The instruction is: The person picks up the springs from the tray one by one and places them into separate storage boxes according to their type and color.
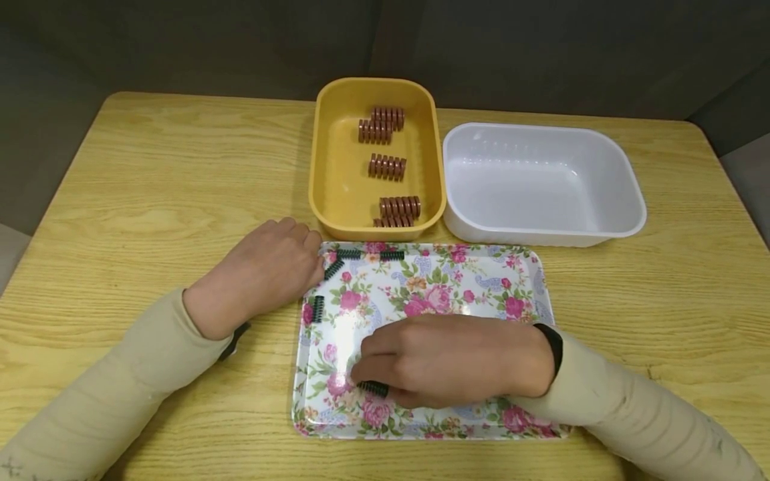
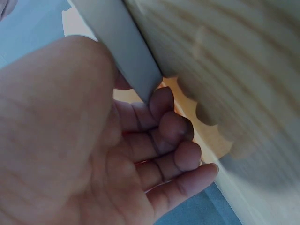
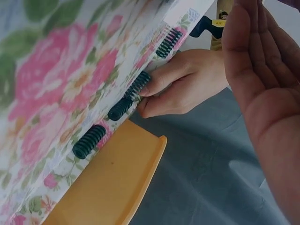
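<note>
A flowered tray [image 1: 481, 294] lies on the table. Its far left corner is held by my left hand [image 1: 265, 270], with the thumb over the rim and the fingers curled below, as the left wrist view [image 2: 140, 154] shows. My right hand [image 1: 451, 357] is low over the near part of the tray. A dark green coil spring [image 1: 374, 388] shows between its index finger and thumb; the fingertips are partly hidden. Several more green springs lie along the tray's far left edges, one [image 1: 317, 308] at the left side and another [image 3: 89, 141] in the right wrist view.
Beyond the tray stands a yellow bin [image 1: 337, 174] holding several brown coil springs [image 1: 388, 167]. To its right is a white bin [image 1: 541, 237] with nothing visible inside. A dark partition [image 1: 240, 47] rises behind the wooden table [image 1: 180, 160].
</note>
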`<state>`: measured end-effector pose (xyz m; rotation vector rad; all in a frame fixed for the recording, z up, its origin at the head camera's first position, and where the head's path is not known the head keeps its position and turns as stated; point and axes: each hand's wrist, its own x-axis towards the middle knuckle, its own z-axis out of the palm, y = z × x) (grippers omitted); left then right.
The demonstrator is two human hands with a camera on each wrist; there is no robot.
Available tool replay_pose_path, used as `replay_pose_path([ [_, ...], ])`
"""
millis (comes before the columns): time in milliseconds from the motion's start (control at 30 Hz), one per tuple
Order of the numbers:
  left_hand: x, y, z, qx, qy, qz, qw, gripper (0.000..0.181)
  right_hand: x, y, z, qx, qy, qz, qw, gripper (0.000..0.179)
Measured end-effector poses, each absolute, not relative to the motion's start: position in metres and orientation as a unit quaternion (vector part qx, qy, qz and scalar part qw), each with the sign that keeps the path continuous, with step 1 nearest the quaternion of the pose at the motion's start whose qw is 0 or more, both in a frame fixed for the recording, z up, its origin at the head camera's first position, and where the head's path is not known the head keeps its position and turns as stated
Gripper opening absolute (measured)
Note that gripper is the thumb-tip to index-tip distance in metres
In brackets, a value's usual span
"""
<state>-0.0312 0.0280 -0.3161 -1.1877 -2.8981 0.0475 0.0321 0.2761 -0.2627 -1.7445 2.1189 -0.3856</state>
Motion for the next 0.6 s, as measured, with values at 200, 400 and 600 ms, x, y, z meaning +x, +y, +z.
replay_pose_path([
  [200, -0.031, 0.028, -0.316, -0.380, -0.925, 0.015, 0.006, 0.028, 0.026, 0.281, -0.260, -0.621, 0.753, -0.147, 0.163, 0.027],
  [400, -0.032, 0.028, -0.316, -0.380, -0.925, 0.016, 0.007, 0.028, 0.020, 0.287, -0.257, -0.614, 0.758, -0.168, 0.139, 0.026],
  [600, -0.032, 0.028, -0.316, -0.379, -0.925, 0.018, 0.002, 0.028, 0.015, 0.292, -0.253, -0.587, 0.778, -0.190, 0.117, 0.026],
])
